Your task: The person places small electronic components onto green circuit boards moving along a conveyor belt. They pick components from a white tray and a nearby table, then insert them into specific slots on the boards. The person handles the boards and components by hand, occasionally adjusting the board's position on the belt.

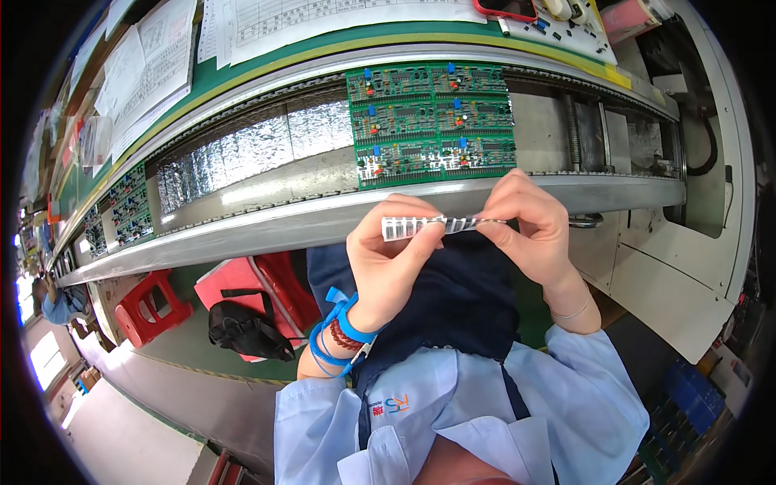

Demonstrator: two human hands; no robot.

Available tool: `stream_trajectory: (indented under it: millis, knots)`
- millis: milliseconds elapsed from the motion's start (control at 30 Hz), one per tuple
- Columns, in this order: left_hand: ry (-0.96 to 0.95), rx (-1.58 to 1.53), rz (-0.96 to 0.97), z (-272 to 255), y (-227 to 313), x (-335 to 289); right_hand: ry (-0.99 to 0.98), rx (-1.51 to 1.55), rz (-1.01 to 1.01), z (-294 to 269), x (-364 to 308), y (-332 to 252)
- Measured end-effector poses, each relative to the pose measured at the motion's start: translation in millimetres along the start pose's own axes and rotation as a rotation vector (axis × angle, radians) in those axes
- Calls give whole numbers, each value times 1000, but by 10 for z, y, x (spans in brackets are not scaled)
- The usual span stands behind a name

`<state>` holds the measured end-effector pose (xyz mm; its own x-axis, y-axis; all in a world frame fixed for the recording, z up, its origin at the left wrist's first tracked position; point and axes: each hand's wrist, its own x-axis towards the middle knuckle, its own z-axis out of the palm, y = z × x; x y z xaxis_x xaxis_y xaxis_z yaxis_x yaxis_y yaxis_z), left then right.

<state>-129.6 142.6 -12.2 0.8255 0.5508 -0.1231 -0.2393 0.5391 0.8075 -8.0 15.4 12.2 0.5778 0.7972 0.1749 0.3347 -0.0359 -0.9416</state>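
A narrow white strip of labels (411,228) with a row of black printed blocks stretches between my two hands, just in front of the conveyor's near rail. My left hand (380,271) is closed round its left part, thumb in front and fingers behind. At the strip's right end, my right hand (533,230) pinches it between thumb and forefinger. Behind them a panel of green circuit boards (432,121), fitted with blue, red and other small components, rests across the conveyor rails.
More circuit boards (129,206) sit farther left on the conveyor (242,230). Papers (323,24), a phone (508,8) and a white board with small parts (566,36) lie on the far bench. A black bag (246,323) and a red stool (153,307) stand below left.
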Motion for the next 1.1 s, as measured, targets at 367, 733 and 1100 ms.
stream_trajectory:
  millis: [367,733,1100]
  knots:
    - [-80,-17,5,-57,-8,-3,-4,150,65,-8,-46,1]
    - [-32,1,-43,-68,56,3,10,120,43,-74,-54,5]
    - [19,14,-75,-112,69,-1,37,164,56,-156,-91,58]
